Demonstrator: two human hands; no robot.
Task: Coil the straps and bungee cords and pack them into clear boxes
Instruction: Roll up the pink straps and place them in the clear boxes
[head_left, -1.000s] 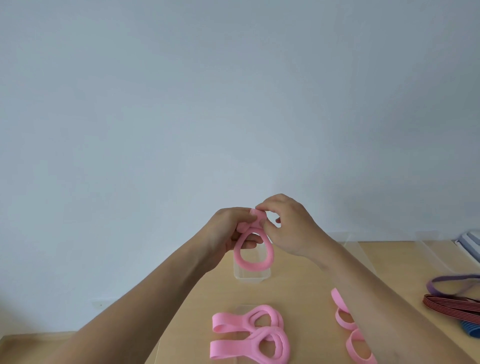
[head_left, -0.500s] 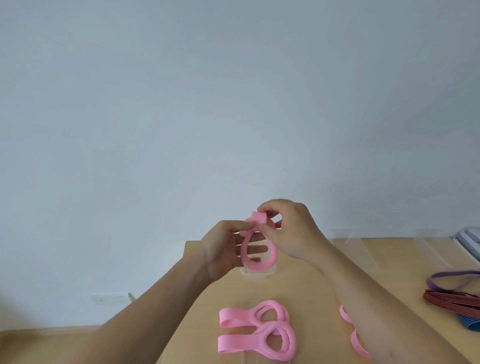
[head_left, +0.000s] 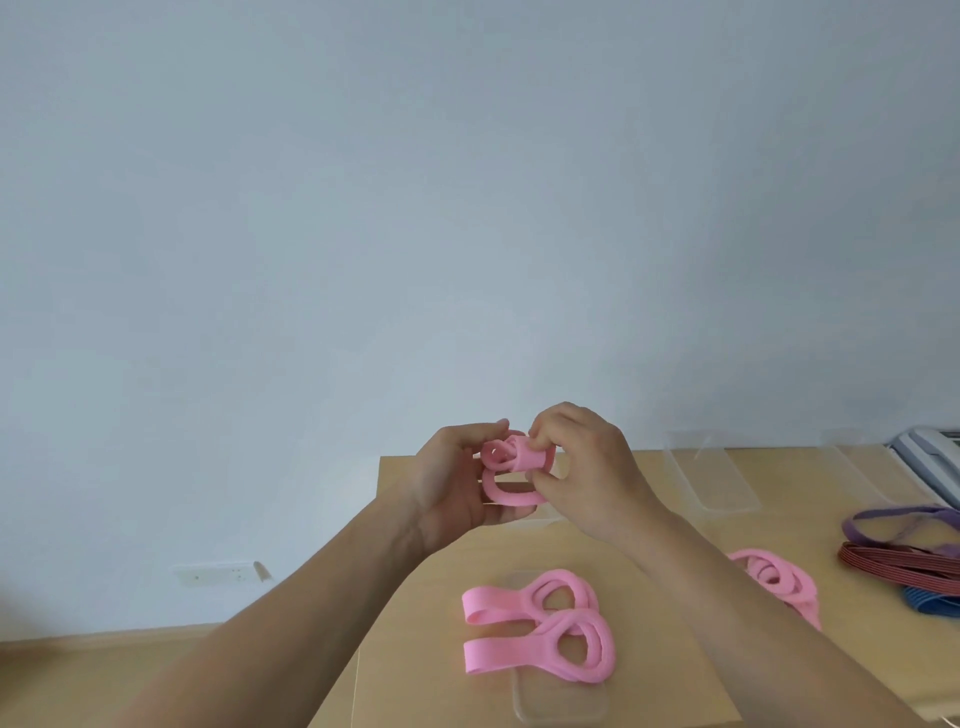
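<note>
Both bare forearms come in from the near edge and converge toward the middle, raised. The left grip (head_left: 454, 486) has its palm turned to the right, with the thumb on top and the fingers curled beneath a pink strap (head_left: 511, 496). The right grip (head_left: 589, 467) shows the back of the hand and pinches the strap's rolled upper part between thumb and fingertips. The two grips sit just beside each other.

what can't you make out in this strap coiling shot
Head view:
How the end of the pink strap is tucked: hidden by the left hand and right hand.
Blue strap: cut off by the right edge.
Pink coils at right: partly hidden by the right forearm.
</note>
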